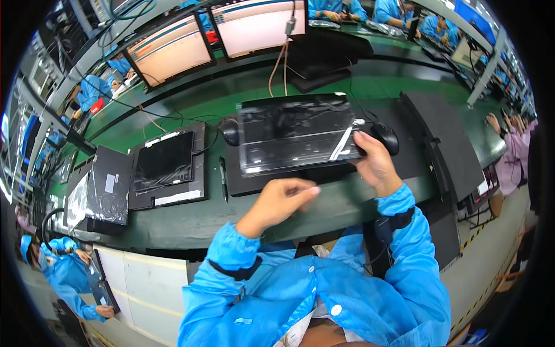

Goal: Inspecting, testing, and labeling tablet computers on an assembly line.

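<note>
My right hand [377, 164] grips the lower right corner of a flat black screen panel [295, 130] with clear plastic film over it, thumb on top. A white strip [342, 143] lies slanted on the panel near that thumb. The panel is held tilted above a black mat [245, 184]. My left hand [280, 203] hovers just below the panel's near edge, apart from it. Its fingers are loosely curled with the thumb stretched out, and nothing shows in it.
A black pen [223, 179] lies left of the mat. Further left are another film-covered screen [165, 162] and a stack of wrapped panels [107, 185]. Black mice [385, 137] lie either side of the panel. Black foam sheets [448, 139] stand right; monitors [260, 26] and cables are behind. Co-workers surround the bench.
</note>
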Available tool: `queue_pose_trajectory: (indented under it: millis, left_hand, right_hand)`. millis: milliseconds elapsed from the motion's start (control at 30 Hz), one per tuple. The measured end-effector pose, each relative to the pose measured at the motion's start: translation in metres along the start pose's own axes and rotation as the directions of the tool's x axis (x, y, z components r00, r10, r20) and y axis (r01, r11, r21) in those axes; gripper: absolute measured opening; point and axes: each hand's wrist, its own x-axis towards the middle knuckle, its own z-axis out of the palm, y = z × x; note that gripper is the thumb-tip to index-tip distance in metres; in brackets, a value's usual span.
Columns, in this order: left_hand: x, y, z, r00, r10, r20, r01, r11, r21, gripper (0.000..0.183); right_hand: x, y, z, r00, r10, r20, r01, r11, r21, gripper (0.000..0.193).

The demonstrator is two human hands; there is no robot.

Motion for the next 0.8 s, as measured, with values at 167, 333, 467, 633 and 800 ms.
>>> queue_pose_trajectory:
  millis: [167, 333, 467, 633, 800]
  left_hand:
    - [0.007, -0.001, -0.056, 0.649, 0.656, -0.386, -0.136, 0.598, 0.79, 0.054]
    - [0.027, -0.006, -0.066, 0.856, 0.423, -0.297, 0.026, 0.538, 0.842, 0.109]
    - [0.038, -0.02, -0.077, 0.868, 0.439, -0.233, 0.027, 0.427, 0.904, 0.108]
    - [0.041, -0.022, -0.079, 0.832, 0.514, -0.209, -0.001, 0.379, 0.925, 0.092]
    - [0.046, -0.026, -0.078, 0.794, 0.578, -0.188, -0.038, 0.355, 0.934, 0.086]
  right_hand:
    - [0.012, -0.005, -0.034, 0.994, 0.027, -0.106, -0.038, 0.994, -0.1, 0.027]
    - [0.029, 0.011, -0.029, 0.986, 0.112, -0.127, -0.133, 0.977, -0.17, 0.025]
    - [0.028, -0.009, -0.005, 0.952, 0.241, -0.19, -0.306, 0.787, -0.536, 0.035]
    - [0.006, -0.027, -0.002, 0.986, -0.059, 0.158, 0.159, 0.001, -0.987, 0.065]
    - [0.007, -0.004, -0.02, 0.958, -0.179, 0.223, 0.212, -0.076, -0.974, 0.055]
